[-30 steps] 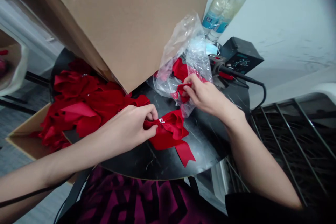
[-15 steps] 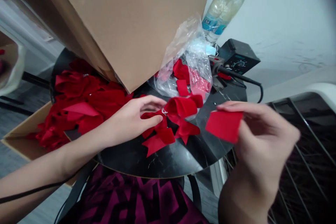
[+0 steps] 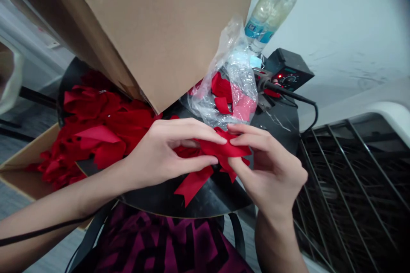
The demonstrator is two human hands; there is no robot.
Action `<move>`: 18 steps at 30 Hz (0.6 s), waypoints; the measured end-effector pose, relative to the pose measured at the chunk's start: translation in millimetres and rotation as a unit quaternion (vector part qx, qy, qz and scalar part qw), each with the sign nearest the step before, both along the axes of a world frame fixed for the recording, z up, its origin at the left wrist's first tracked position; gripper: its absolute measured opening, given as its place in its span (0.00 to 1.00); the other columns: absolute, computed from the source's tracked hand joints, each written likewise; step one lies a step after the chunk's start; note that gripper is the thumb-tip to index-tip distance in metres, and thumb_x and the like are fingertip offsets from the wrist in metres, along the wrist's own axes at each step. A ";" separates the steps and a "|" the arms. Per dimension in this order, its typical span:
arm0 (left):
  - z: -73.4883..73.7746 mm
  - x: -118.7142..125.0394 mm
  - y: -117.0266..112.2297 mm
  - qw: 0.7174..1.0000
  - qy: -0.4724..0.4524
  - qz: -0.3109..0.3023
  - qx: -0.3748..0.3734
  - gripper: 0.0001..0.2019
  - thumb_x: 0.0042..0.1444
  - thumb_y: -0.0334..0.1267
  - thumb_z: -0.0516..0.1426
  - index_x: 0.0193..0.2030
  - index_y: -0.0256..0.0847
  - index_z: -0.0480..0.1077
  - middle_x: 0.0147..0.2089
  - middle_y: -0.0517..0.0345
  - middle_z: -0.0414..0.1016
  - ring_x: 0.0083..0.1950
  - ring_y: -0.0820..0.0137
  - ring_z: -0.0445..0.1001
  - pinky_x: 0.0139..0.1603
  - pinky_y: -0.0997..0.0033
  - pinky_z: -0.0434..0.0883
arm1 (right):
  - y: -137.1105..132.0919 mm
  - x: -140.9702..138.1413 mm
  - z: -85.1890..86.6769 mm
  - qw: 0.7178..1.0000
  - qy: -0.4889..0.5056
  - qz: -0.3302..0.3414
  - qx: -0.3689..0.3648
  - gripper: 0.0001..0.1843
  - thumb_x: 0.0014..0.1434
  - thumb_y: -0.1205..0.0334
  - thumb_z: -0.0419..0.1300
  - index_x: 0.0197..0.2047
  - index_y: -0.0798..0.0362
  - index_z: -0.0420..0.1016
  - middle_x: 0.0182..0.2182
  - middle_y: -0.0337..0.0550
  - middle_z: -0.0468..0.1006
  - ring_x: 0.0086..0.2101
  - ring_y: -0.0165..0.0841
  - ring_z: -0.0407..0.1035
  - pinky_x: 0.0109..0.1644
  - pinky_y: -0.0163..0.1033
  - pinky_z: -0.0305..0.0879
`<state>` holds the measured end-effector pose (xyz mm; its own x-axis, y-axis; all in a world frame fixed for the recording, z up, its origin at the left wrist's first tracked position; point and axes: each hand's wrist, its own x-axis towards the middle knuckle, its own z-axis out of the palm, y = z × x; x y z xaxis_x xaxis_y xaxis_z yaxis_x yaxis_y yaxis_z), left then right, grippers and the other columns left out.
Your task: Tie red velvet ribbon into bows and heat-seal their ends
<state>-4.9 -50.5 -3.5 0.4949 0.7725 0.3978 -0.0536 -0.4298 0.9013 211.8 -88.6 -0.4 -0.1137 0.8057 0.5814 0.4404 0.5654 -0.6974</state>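
While a tall cardboard box [image 3: 166,30] fills the upper middle, the round black table [image 3: 214,202] beneath it spreads toward the person's lap. At the right, below the pale wall, sits a rack [image 3: 389,113] with a white frame and metal bars. Heaped on the table's left side is a pile of red bows [image 3: 105,123], and near it, lower down, an open carton [image 3: 19,168]. Right of the box's corner, a clear plastic bag [image 3: 232,36] holds red pieces; behind it lean two bottles [image 3: 269,13] with blue caps, beside a black control unit [image 3: 290,68]. Over the table's near side, the left hand [image 3: 169,145] grips a red bow [image 3: 194,183] between thumb and fingers, ribbon tails hanging below. Close against it, the right hand [image 3: 272,166] pinches a red strip [image 3: 229,149] laid across the bow's middle. Smallest is the red light [image 3: 280,76] glowing on the control unit.
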 end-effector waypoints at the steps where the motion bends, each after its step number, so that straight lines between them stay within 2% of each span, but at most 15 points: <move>1: 0.9 -1.0 0.3 1.000 0.008 0.015 0.022 0.18 0.57 0.25 0.69 0.53 0.42 0.82 0.52 0.54 0.84 0.52 0.68 0.83 0.53 0.76 0.81 | -0.1 1.4 0.1 1.000 -0.005 0.008 -0.008 0.21 0.56 0.80 0.67 0.49 0.50 0.81 0.53 0.46 0.83 0.53 0.42 0.79 0.57 0.49 0.79; 4: 2.7 -3.4 -0.1 0.996 0.030 0.046 0.069 0.19 0.55 0.27 0.71 0.53 0.42 0.81 0.51 0.55 0.85 0.52 0.69 0.83 0.55 0.76 0.79 | -0.5 6.0 1.0 0.999 -0.009 0.029 -0.017 0.20 0.56 0.80 0.69 0.49 0.50 0.83 0.53 0.46 0.83 0.52 0.41 0.79 0.56 0.49 0.79; 7: 2.8 -4.8 -1.4 0.991 0.055 0.044 0.110 0.17 0.57 0.29 0.70 0.53 0.43 0.81 0.51 0.55 0.86 0.51 0.69 0.83 0.56 0.76 0.78 | -0.9 10.8 2.3 0.999 -0.006 0.044 -0.017 0.18 0.57 0.78 0.71 0.47 0.51 0.84 0.52 0.47 0.84 0.51 0.40 0.80 0.55 0.48 0.79; 10: 3.3 -5.1 -2.9 0.987 0.075 0.047 0.136 0.15 0.59 0.29 0.69 0.53 0.39 0.81 0.51 0.51 0.85 0.51 0.70 0.84 0.56 0.77 0.77 | -2.4 15.0 3.1 0.997 -0.064 0.033 0.003 0.17 0.57 0.78 0.71 0.48 0.52 0.84 0.54 0.49 0.83 0.51 0.38 0.79 0.56 0.44 0.77; 13: 4.9 -4.4 -4.3 0.985 0.075 0.065 0.143 0.13 0.59 0.28 0.68 0.51 0.35 0.83 0.51 0.49 0.86 0.48 0.72 0.84 0.54 0.81 0.77 | -5.5 17.1 3.2 0.996 -0.085 0.025 0.011 0.17 0.57 0.78 0.71 0.48 0.52 0.84 0.54 0.48 0.83 0.51 0.37 0.79 0.56 0.43 0.77; 16: 6.7 -3.1 -5.7 0.987 0.065 0.056 0.136 0.14 0.56 0.31 0.71 0.50 0.33 0.84 0.50 0.48 0.86 0.47 0.72 0.85 0.53 0.83 0.77 | -9.1 17.2 2.9 0.998 -0.045 0.028 -0.025 0.17 0.57 0.78 0.71 0.47 0.50 0.85 0.53 0.46 0.84 0.51 0.39 0.80 0.56 0.45 0.78; 18: 7.7 -2.4 -6.6 0.990 0.054 0.060 0.119 0.11 0.56 0.31 0.71 0.47 0.34 0.85 0.48 0.48 0.87 0.46 0.73 0.85 0.52 0.84 0.78 | -10.7 17.0 3.0 0.998 -0.016 0.043 -0.049 0.19 0.57 0.78 0.72 0.49 0.49 0.84 0.55 0.46 0.83 0.53 0.41 0.79 0.58 0.48 0.78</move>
